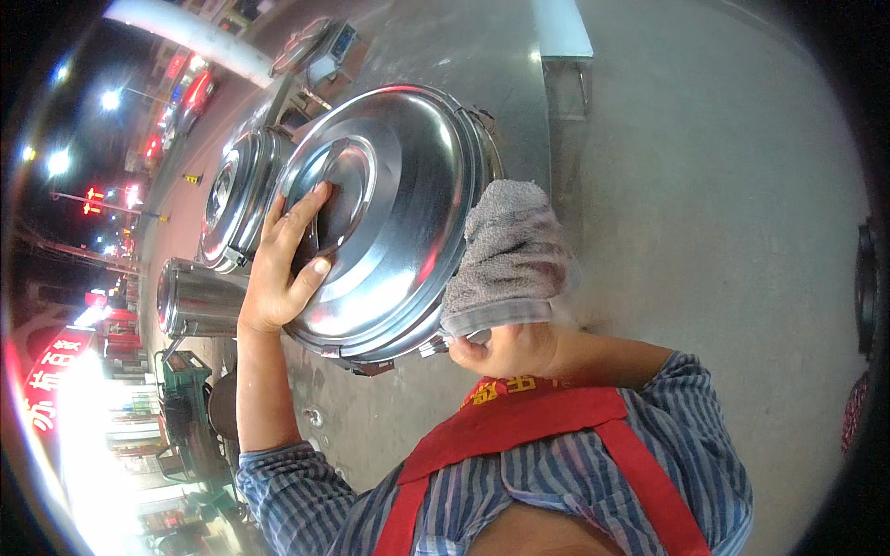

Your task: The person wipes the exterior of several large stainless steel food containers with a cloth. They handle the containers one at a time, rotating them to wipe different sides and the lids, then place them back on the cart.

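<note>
A large round stainless-steel container with a shiny domed lid [424, 194] stands tilted in view before me. My left hand [285, 260] rests on this lid with thumb and fingers apart, around the dark recess at its centre. Whether a handle lies under the fingers is hard to see. A grey terry towel [507, 254] is bunched in my right hand [514, 351], against the container's near right rim. The towel hides that stretch of rim and most of the fingers. Metal clasps [332, 352] sit along the lower rim.
Two smaller lidded steel containers [240, 194] [208, 299] stand at the left. A steel tabletop [511, 118] extends beyond the large one. Farther off are a green cart [184, 379], a box-shaped device [337, 52], a pale pillar [195, 31] and a lit night street.
</note>
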Available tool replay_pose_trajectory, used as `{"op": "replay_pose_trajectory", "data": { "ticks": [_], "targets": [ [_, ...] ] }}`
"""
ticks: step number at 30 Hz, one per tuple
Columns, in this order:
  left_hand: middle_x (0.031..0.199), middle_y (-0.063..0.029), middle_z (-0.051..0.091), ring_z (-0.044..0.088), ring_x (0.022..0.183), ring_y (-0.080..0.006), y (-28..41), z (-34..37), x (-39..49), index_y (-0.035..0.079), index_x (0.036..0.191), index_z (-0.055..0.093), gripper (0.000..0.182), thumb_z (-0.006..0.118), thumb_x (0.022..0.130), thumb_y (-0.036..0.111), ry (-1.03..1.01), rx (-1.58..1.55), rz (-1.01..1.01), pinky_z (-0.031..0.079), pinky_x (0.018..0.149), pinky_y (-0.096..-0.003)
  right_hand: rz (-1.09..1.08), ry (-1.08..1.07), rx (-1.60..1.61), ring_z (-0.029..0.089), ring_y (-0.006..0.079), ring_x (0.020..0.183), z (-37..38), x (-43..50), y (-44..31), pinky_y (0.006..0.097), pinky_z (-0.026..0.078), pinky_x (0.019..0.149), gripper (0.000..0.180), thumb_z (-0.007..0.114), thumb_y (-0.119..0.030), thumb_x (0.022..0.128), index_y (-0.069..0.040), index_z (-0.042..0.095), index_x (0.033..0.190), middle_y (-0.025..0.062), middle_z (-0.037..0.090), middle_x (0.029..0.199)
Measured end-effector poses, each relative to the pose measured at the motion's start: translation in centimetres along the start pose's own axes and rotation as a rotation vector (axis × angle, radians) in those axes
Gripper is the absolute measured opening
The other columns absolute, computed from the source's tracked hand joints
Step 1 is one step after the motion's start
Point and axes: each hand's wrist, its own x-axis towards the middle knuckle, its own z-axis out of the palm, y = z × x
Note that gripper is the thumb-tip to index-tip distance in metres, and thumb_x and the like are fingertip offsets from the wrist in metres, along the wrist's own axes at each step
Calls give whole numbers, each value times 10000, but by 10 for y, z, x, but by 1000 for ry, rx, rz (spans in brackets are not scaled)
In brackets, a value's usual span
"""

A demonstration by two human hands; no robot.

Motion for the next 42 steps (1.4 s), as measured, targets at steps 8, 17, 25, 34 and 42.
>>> {"op": "replay_pose_trajectory", "data": {
  "ticks": [8,17,25,34,42],
  "targets": [
    [1361,-196,554,516,1272,-354,0,0,7,23,1447,421,783,522,843,510,-12,6,41,124,1171,-566,322,374,37,530,355,1064,-14,50,105,429,409,971,307,520,-180,932,13,504,1171,219,501,1176],
    [1431,-241,480,450,1347,-346,-3,8,3,-27,1473,348,820,501,904,543,52,-29,25,203,1166,-472,1168,306,294,488,393,1245,71,-109,214,400,370,1056,433,415,-246,1009,18,466,1349,269,515,1315],
    [967,-62,589,536,809,-94,47,11,54,30,1480,350,573,561,955,122,201,-157,-640,468,741,-246,969,169,51,519,436,1129,77,-170,234,466,393,990,371,455,-224,984,34,546,1235,268,570,1220],
    [923,-67,680,612,807,-79,50,33,110,-66,1078,618,272,667,931,157,269,60,-1020,474,716,-209,714,273,246,536,402,1061,61,-89,231,453,416,929,265,533,-114,938,20,568,1165,219,603,1103],
    [909,-30,676,618,810,-69,72,35,104,-36,1029,653,205,731,856,44,470,-149,-957,489,741,-207,693,312,518,573,300,1064,-28,-21,226,359,421,962,280,490,-105,996,43,533,1229,186,598,1153]
  ]
}}
